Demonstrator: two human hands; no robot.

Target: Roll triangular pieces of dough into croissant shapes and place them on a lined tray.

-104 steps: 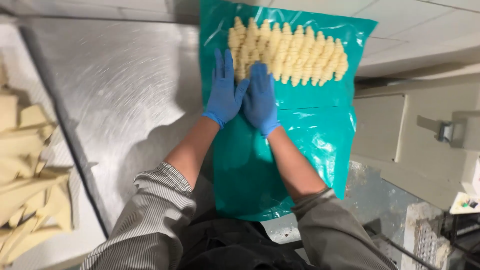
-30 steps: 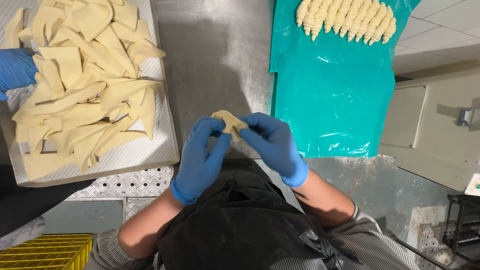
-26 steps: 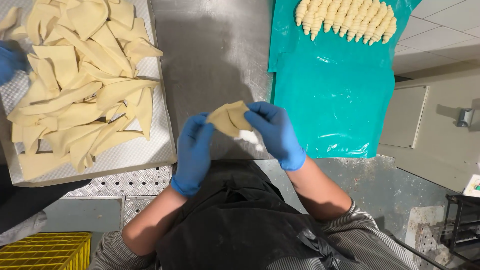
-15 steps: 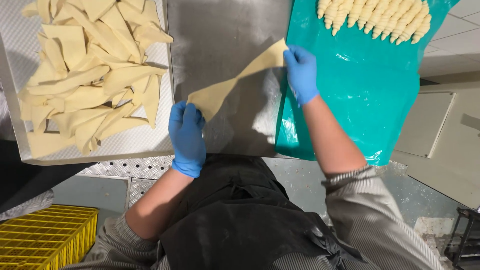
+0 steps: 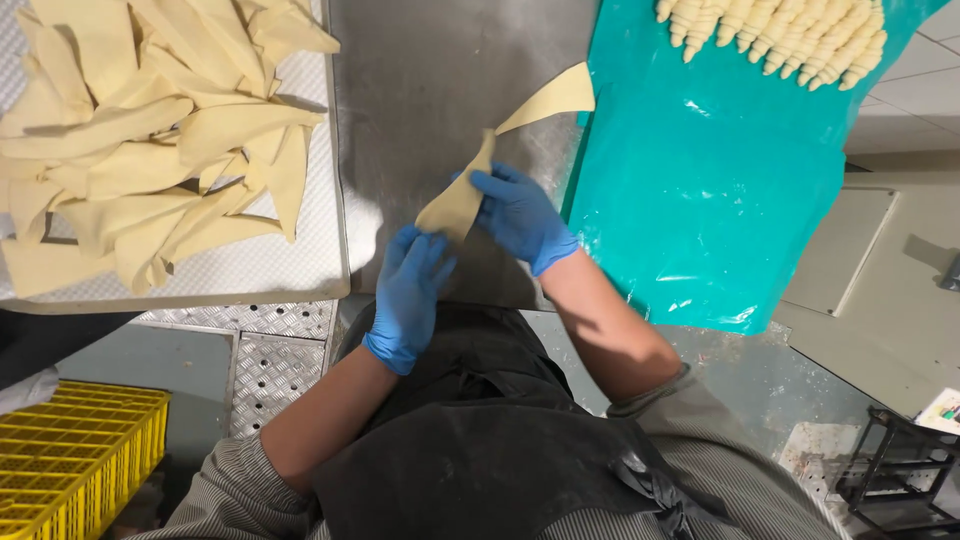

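Observation:
A long pale dough triangle (image 5: pixel 500 145) lies stretched across the steel table (image 5: pixel 430 80), its wide end toward the teal sheet. My left hand (image 5: pixel 408 295), in a blue glove, pinches the narrow near end of the strip. My right hand (image 5: pixel 522 215), also gloved, rests on the strip just above, fingers curled over it. Both hands sit close together at the table's near edge.
A white tray (image 5: pixel 250 265) piled with several cut dough triangles (image 5: pixel 150 140) sits at left. A teal sheet (image 5: pixel 700 190) at right carries a row of rolled croissants (image 5: pixel 780 35) at its far end. A yellow crate (image 5: pixel 70 460) stands on the floor at lower left.
The folded dough piece was pulled out into a long strip on the table. My right hand has since slid back down from its far end to meet my left hand.

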